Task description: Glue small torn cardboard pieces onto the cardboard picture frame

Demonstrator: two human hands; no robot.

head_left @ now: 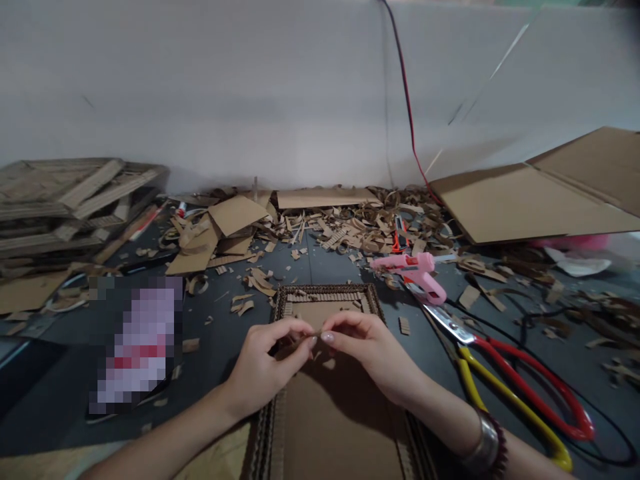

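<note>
As the left hand (265,363) and right hand (370,350) pinch what seems a small cardboard strip (317,333) above the cardboard tray (345,430), apparently shaping it, the next move likely calls for a steady pinch, the glue gun (423,272) lying beyond the tray's far right corner.

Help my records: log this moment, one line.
left hand: pinching small piece; right hand: pinching same piece; below: cardboard panel; right side: glue gun, scissors
</note>
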